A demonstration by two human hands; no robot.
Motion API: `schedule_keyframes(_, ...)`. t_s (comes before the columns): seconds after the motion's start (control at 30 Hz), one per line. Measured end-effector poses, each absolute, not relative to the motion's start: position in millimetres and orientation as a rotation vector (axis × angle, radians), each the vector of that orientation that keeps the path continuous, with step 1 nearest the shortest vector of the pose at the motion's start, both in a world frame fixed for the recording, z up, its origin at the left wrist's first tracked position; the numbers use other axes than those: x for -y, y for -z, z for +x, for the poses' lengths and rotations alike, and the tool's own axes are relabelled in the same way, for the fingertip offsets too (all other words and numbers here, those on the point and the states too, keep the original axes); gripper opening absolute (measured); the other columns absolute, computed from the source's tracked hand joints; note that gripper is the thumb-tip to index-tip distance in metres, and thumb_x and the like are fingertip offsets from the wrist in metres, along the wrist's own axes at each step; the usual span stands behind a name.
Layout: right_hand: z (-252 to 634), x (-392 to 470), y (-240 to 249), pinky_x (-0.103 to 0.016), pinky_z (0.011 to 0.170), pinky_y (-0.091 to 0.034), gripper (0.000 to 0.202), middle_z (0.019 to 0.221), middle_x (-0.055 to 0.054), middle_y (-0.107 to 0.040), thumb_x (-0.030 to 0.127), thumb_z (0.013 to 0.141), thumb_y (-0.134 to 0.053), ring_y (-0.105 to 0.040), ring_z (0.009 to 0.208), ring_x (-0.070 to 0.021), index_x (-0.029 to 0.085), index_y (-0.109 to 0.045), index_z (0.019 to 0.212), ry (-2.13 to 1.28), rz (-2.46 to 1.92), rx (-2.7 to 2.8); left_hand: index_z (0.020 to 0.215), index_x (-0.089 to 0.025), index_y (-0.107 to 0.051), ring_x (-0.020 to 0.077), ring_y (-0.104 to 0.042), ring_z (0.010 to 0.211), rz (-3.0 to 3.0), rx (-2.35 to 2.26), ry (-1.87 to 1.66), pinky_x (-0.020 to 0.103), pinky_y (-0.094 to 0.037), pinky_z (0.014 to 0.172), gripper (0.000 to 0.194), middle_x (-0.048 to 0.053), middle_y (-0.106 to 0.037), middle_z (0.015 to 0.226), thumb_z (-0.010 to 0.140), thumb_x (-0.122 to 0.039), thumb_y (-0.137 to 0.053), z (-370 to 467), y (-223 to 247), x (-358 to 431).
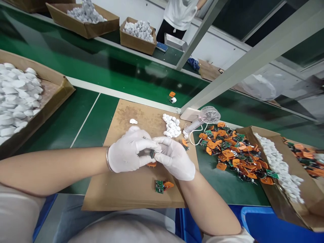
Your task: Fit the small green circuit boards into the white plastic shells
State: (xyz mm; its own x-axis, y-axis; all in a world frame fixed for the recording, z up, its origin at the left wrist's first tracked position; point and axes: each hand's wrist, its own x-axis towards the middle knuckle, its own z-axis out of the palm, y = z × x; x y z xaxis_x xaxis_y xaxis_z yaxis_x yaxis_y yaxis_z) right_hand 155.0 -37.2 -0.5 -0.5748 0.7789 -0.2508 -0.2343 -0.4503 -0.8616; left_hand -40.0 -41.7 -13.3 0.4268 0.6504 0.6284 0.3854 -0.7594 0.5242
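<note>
My left hand point(130, 150) and my right hand point(174, 157), both in white gloves, meet above a brown cardboard sheet point(121, 189). Their fingertips pinch a small circuit board point(152, 154), mostly hidden by the gloves. An orange plastic piece point(152, 164) shows just below the fingers; whether it joins that board I cannot tell. Nearer my body, a green circuit board with an orange piece point(159, 186) lies on the sheet. Beyond my hands are a single white plastic piece point(133, 121) and a small heap of white pieces point(171, 125).
Orange pieces with circuit boards point(230, 152) are heaped at the right, beside a cardboard box point(286, 209) holding white pieces. A handheld fan point(210, 114) lies behind. Another box of white pieces point(17, 94) stands left. A person point(179, 15) is across the conveyor point(106, 67).
</note>
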Motion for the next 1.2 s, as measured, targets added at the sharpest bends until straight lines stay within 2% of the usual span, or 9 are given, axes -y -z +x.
schedule_keyframes(0.33, 155, 32, -11, -0.031, 0.066, -0.057, 0.045, 0.068, 0.002, -0.069, 0.026, 0.056, -0.091, -0.068, 0.060, -0.0148, 0.019, -0.065, 0.092, -2.100, -0.864, 1.019, 0.107, -0.024, -0.062, 0.0142, -0.066, 0.086, 2.334, -0.776, -1.231, 0.031, -0.040, 0.081, 0.026, 0.001, -0.070, 0.095, 0.082, -0.016, -0.067, -43, 13, 38)
schedule_keyframes(0.5, 155, 32, -12, -0.030, 0.064, -0.056, 0.048, 0.069, 0.001, -0.070, 0.028, 0.052, -0.093, -0.069, 0.060, -0.0162, 0.019, -0.066, 0.090, -2.071, -0.901, 0.999, 0.106, -0.022, -0.062, 0.0154, -0.067, 0.088, 2.306, -0.737, -1.236, 0.032, -0.040, 0.083, 0.020, 0.003, -0.071, 0.098, 0.086, -0.019, -0.065, -42, 16, 37)
schedule_keyframes(0.6, 156, 31, -12, -0.029, 0.063, -0.055, 0.045, 0.068, 0.001, -0.070, 0.031, 0.053, -0.092, -0.067, 0.059, -0.0147, 0.019, -0.067, 0.088, -2.087, -0.875, 0.998, 0.107, -0.021, -0.062, 0.0160, -0.067, 0.090, 2.301, -0.732, -1.228, 0.033, -0.041, 0.082, 0.018, 0.004, -0.072, 0.100, 0.089, -0.017, -0.062, -41, 15, 38)
schedule_keyframes(0.7, 156, 31, -11, -0.028, 0.062, -0.053, 0.038, 0.065, 0.001, -0.070, 0.026, 0.057, -0.091, -0.065, 0.058, -0.0140, 0.018, -0.067, 0.085, -2.097, -0.871, 1.022, 0.108, -0.021, -0.062, 0.0165, -0.067, 0.090, 2.330, -0.741, -1.219, 0.034, -0.041, 0.080, 0.020, 0.005, -0.071, 0.100, 0.089, -0.016, -0.062, -41, 15, 39)
schedule_keyframes(0.77, 156, 32, -10, -0.029, 0.063, -0.053, 0.037, 0.067, 0.001, -0.070, 0.027, 0.060, -0.089, -0.066, 0.060, -0.0142, 0.019, -0.067, 0.089, -2.089, -0.865, 1.007, 0.107, -0.022, -0.063, 0.0163, -0.067, 0.088, 2.317, -0.757, -1.232, 0.034, -0.042, 0.080, 0.021, 0.005, -0.071, 0.098, 0.087, -0.019, -0.066, -42, 16, 39)
schedule_keyframes(0.9, 153, 36, -7, -0.030, 0.070, -0.051, 0.053, 0.074, 0.000, -0.071, 0.035, 0.059, -0.089, -0.067, 0.068, -0.0152, 0.020, -0.065, 0.104, -2.137, -0.792, 0.979, 0.104, -0.024, -0.059, 0.0159, -0.066, 0.090, 2.195, -0.764, -1.356, 0.034, -0.047, 0.084, 0.022, 0.003, -0.072, 0.095, 0.084, -0.019, -0.067, -40, 24, 39)
schedule_keyframes(1.0, 150, 38, -6, -0.031, 0.069, -0.051, 0.054, 0.074, -0.001, -0.070, 0.036, 0.058, -0.090, -0.065, 0.066, -0.0156, 0.019, -0.064, 0.102, -2.168, -0.823, 0.959, 0.096, -0.024, -0.052, 0.0161, -0.065, 0.089, 2.156, -0.700, -1.520, 0.035, -0.049, 0.084, 0.022, 0.000, -0.073, 0.091, 0.083, -0.017, -0.068, -38, 27, 40)
schedule_keyframes(1.1, 150, 38, -6, -0.028, 0.061, -0.049, 0.051, 0.071, 0.001, -0.069, 0.035, 0.056, -0.090, -0.062, 0.060, -0.0136, 0.019, -0.064, 0.096, -2.160, -0.853, 0.936, 0.097, -0.025, -0.051, 0.0170, -0.063, 0.087, 2.232, -0.704, -1.547, 0.036, -0.049, 0.084, 0.026, -0.001, -0.071, 0.086, 0.080, -0.019, -0.070, -37, 23, 41)
schedule_keyframes(1.2, 152, 36, -7, -0.025, 0.058, -0.048, 0.046, 0.067, 0.001, -0.068, 0.029, 0.055, -0.091, -0.062, 0.060, -0.0125, 0.018, -0.063, 0.091, -2.151, -0.863, 1.014, 0.110, -0.023, -0.055, 0.0244, -0.059, 0.101, 2.376, -0.775, -1.351, 0.045, -0.045, 0.094, 0.043, 0.006, -0.068, 0.104, 0.072, -0.030, -0.074, -39, 14, 42)
